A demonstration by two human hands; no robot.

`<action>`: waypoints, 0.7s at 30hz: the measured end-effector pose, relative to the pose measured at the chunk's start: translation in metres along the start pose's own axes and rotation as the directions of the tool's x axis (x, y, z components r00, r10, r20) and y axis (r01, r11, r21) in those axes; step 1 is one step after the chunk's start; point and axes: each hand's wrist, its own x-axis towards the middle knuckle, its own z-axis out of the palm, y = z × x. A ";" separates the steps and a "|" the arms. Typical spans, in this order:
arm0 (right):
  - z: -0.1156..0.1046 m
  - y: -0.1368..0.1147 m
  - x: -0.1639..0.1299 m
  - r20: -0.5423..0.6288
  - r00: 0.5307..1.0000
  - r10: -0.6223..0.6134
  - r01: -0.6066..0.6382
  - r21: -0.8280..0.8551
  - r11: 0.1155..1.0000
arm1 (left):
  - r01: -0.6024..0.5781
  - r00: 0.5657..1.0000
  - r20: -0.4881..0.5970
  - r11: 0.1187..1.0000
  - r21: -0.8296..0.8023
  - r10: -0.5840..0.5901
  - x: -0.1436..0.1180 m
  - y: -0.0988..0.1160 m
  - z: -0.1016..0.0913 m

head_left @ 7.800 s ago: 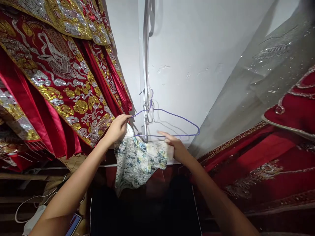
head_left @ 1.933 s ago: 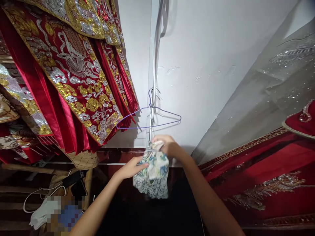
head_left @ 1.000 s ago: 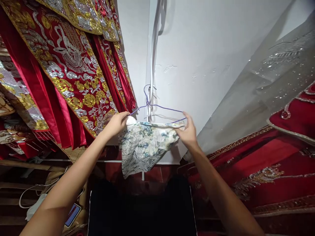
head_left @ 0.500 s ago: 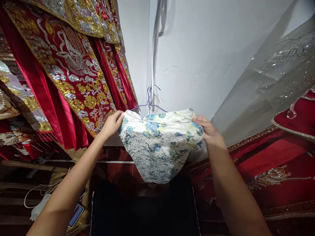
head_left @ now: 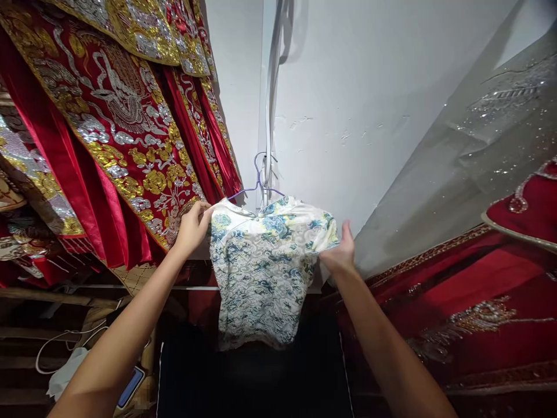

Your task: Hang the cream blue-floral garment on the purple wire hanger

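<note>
A short-sleeved floral blouse (head_left: 263,278), white with blue, yellow and grey print, hangs on a thin purple hanger (head_left: 258,174) in front of me. My left hand (head_left: 192,229) is closed on the edge of its left shoulder, thumb against fingers. At the other side, my right hand (head_left: 340,255) touches the underside of the sleeve end. Its thumb sticks up, apart from the cloth, and its fingers are partly hidden behind the sleeve.
Red costumes with gold and silver embroidery (head_left: 130,110) hang at left. A white wall (head_left: 348,87) stands behind the hanger. More red beaded cloth (head_left: 478,290) and clear plastic sheeting (head_left: 500,128) are at right. A phone (head_left: 130,386) and white cable (head_left: 52,348) lie low at left.
My right hand has let go of the shoulder edge, moving left and down to the sleeve end, thumb lifted. The blouse's body now hangs lower and flatter, its collar opening showing at the hanger.
</note>
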 end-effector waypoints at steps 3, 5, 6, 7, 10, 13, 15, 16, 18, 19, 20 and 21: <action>0.011 -0.022 0.007 0.052 0.999 -0.012 0.009 0.051 0.999 | -0.025 0.999 0.037 1.000 0.003 0.025 0.005 0.011 0.000; 0.029 -0.038 0.008 0.104 0.993 -0.063 0.059 0.041 0.997 | -0.032 0.998 0.047 0.998 -0.046 0.034 0.014 0.021 0.002; 0.039 -0.044 0.006 0.143 0.986 -0.083 0.081 0.020 0.997 | -0.029 0.998 0.044 0.997 -0.078 0.032 0.019 0.026 0.005; 0.049 -0.048 0.002 0.193 0.977 -0.090 0.094 -0.014 0.995 | -0.024 0.999 0.041 0.994 -0.108 0.029 0.023 0.030 0.007; 0.065 -0.047 -0.018 0.473 0.880 0.040 0.077 -0.224 0.971 | -0.020 0.998 0.059 0.979 -0.201 0.033 0.028 0.036 0.016; 0.058 -0.025 -0.037 0.661 0.706 0.254 0.212 -0.540 0.814 | -0.040 0.990 0.117 0.942 -0.333 0.083 0.015 0.038 0.028; 0.049 0.000 -0.044 0.629 0.749 0.211 0.409 -0.688 0.599 | -0.063 0.976 0.162 0.907 -0.416 0.142 0.001 0.044 0.036; 0.045 0.014 -0.044 0.600 0.787 0.141 0.481 -0.740 0.470 | -0.080 0.964 0.191 0.888 -0.453 0.184 -0.006 0.050 0.040; 0.042 0.043 -0.042 0.576 0.818 0.015 0.556 -0.797 0.236 | -0.104 0.923 0.263 0.841 -0.531 0.280 -0.019 0.069 0.047; 0.044 0.056 -0.041 0.583 0.812 -0.019 0.579 -0.802 0.149 | -0.102 0.895 0.306 0.818 -0.567 0.324 -0.024 0.081 0.050; 0.046 0.067 -0.039 0.595 0.802 -0.049 0.597 -0.798 0.084 | -0.090 0.867 0.347 0.796 -0.598 0.358 -0.027 0.094 0.052; 0.050 0.075 -0.037 0.608 0.789 -0.086 0.612 -0.790 0.038 | -0.068 0.843 0.382 0.779 -0.623 0.379 -0.030 0.106 0.053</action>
